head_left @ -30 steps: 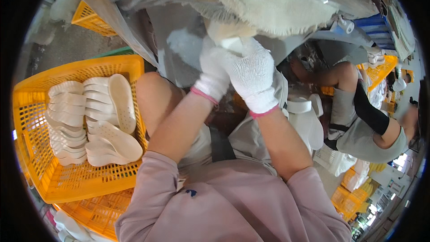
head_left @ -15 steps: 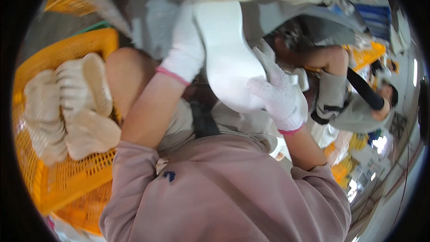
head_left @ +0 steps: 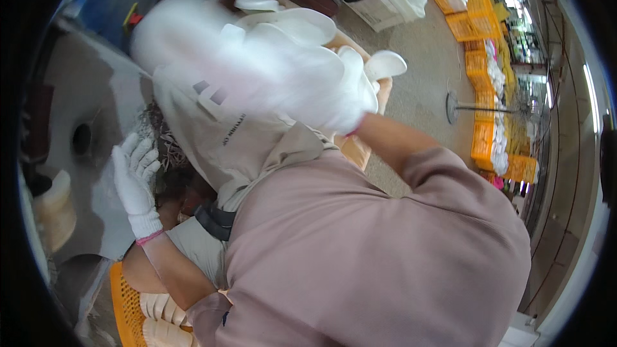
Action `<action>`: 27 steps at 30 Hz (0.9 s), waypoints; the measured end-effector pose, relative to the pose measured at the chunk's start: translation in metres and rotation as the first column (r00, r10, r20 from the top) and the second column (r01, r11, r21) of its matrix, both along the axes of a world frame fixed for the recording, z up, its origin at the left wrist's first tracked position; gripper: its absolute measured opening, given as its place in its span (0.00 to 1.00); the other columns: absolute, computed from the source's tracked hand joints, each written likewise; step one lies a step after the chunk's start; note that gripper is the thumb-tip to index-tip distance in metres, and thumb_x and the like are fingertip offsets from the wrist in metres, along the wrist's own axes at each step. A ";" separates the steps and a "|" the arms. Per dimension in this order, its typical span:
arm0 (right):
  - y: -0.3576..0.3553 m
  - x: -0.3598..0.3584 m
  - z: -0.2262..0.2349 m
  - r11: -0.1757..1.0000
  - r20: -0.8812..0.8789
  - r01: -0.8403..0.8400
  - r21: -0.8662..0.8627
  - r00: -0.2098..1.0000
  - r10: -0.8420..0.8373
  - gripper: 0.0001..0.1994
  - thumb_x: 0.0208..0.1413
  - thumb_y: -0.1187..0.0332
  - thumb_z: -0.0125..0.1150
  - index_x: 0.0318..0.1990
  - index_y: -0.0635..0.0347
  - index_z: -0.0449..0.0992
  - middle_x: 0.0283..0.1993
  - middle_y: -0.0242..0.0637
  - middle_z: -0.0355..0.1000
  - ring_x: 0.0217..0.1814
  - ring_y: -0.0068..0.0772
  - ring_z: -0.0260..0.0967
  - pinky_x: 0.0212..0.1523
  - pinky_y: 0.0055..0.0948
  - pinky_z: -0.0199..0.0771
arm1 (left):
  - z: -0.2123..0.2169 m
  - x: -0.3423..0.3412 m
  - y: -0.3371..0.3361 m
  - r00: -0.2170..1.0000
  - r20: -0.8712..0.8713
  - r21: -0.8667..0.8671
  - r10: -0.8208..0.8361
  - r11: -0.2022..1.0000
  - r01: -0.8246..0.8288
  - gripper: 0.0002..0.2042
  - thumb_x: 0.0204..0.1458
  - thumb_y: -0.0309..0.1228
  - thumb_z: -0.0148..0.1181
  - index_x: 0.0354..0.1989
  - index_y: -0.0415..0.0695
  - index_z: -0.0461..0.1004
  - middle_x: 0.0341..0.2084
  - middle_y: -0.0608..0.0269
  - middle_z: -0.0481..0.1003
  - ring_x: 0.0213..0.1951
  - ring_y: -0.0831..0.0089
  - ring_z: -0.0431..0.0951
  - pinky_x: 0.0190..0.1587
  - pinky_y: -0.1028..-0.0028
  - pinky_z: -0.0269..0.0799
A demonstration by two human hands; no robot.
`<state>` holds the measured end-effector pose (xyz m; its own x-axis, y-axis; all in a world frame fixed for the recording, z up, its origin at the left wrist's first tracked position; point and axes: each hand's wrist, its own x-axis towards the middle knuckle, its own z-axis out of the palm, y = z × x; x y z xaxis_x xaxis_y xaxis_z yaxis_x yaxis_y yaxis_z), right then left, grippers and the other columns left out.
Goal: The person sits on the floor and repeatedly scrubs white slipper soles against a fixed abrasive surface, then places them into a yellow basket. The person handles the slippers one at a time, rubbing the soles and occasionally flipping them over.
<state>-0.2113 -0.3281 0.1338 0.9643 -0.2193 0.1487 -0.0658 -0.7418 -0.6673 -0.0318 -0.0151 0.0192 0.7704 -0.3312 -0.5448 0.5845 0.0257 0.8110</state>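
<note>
My left hand (head_left: 136,177), in a white knit glove with a pink cuff, is open with its fingers stretched out, beside a grey machine panel (head_left: 96,173). It holds nothing. In a white glove, my right hand (head_left: 331,99) reaches forward and is strongly smeared by motion. A long white shoe sole (head_left: 177,32), also blurred, stretches leftward from it and seems to be held in it. Right by that hand, several white soles (head_left: 302,26) lie piled; the smear hides part of the pile. The right hand's exact finger positions cannot be made out.
A cream roller (head_left: 56,212) sits at the far left on the machine. At the lower left, an orange crate (head_left: 122,295) holds cream soles. Another person's leg and a white bin (head_left: 385,6) are at the top. Orange crates (head_left: 482,135) and a standing fan (head_left: 453,108) stand to the right.
The view has swung to the right. Before, both hands were on the white sole; now my left hand is off it, and my right hand carries it over by the pile.
</note>
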 end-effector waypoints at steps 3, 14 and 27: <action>-0.114 -0.106 -0.023 0.798 0.163 0.603 -0.016 0.789 -0.592 0.25 0.63 0.58 0.66 0.63 0.61 0.76 0.54 0.45 0.81 0.50 0.44 0.80 0.58 0.35 0.79 | -0.035 0.024 -0.026 0.989 -0.035 0.193 -0.147 0.970 0.151 0.31 0.72 0.54 0.47 0.70 0.39 0.69 0.59 0.53 0.77 0.51 0.69 0.78 0.54 0.69 0.73; -0.312 -0.264 -0.205 0.410 -0.160 0.911 -0.054 0.397 -0.904 0.24 0.62 0.58 0.64 0.62 0.58 0.80 0.60 0.46 0.80 0.62 0.37 0.78 0.61 0.35 0.76 | -0.051 0.011 -0.015 0.990 0.077 0.395 -0.118 0.915 0.078 0.30 0.71 0.50 0.49 0.70 0.38 0.69 0.62 0.51 0.76 0.59 0.61 0.78 0.61 0.63 0.72; -0.382 -0.249 -0.232 0.839 -0.594 0.190 -0.510 0.628 -0.503 0.23 0.70 0.59 0.57 0.64 0.65 0.76 0.63 0.49 0.78 0.63 0.45 0.75 0.64 0.38 0.72 | 0.027 -0.175 0.162 0.653 0.733 0.678 -0.191 0.285 -0.678 0.13 0.66 0.25 0.52 0.52 0.35 0.79 0.46 0.55 0.83 0.47 0.65 0.83 0.52 0.67 0.79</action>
<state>-0.4605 -0.7100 -0.0980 0.6760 -0.6382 -0.3684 -0.6859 -0.7277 0.0019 -0.2063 0.1470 0.0459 0.9117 0.2700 0.3097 0.0895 -0.8661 0.4917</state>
